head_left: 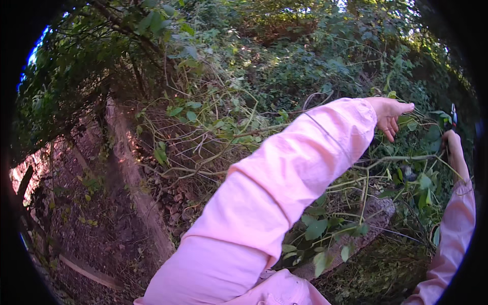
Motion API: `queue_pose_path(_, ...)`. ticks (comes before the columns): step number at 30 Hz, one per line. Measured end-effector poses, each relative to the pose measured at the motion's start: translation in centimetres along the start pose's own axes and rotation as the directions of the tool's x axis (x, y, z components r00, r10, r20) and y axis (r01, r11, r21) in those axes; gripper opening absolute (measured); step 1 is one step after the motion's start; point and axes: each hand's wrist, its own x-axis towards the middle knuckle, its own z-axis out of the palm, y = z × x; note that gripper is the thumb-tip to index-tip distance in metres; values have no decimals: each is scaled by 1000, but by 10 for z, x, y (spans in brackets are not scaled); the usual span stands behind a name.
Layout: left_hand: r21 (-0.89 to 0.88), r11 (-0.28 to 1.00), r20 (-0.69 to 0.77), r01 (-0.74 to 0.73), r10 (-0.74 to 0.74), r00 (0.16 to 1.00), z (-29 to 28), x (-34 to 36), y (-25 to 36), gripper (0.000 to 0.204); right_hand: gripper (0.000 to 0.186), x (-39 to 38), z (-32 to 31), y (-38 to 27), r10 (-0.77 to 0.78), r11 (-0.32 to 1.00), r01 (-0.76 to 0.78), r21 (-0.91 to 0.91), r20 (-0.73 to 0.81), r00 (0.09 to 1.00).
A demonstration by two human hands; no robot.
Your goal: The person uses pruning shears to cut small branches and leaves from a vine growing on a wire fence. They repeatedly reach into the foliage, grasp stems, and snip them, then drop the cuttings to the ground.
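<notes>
My left arm, in a pink sleeve, reaches across the view to the right. At its end my left hand [389,115] is open, thumb stretched out and fingers hanging loosely apart, among green vines. Nothing shows in it. Near the right rim my right hand [452,143] is closed around what looks like pruning shears [453,116], with a pale metal tip pointing up and some red and black below it. Whether the blades are apart is too small to tell. A bare, bent vine stem [394,158] runs below my left hand towards my right wrist. Broad leaves [426,182] hang beside it.
A long stone or concrete block [376,213] lies under the vines at lower right. Tangled stems [203,165] spread left of my arm. A pale, narrow strip [134,178] slopes down the left side, with a wooden plank [91,273] at lower left. Dense bushes [284,76] fill the back.
</notes>
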Motion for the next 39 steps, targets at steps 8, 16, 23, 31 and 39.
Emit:
queue_pose_path(8,986,157,-151,47,757,636,-1,-122,-30,115,12,85,5,-90,248,902,-183,392,-122,961)
queue_pose_path(16,739,661,-348,127,214,913,-35,-176,-68,107,11,107,23,-149,54,954,17,298,-228,972)
queue_pose_path(23,741,627,-378,240,94,921,-14,-214,-46,116,12,117,44,-130,245,846,18,533,-418,875)
queue_pose_path(31,777,621,-379,99,335,863,82,-148,-38,129,10,193,37,-177,135,800,109,590,-354,926)
queue_pose_path(39,742,578,-628,340,419,656,50,-125,-22,27,17,186,6,-207,47,787,200,584,-380,924)
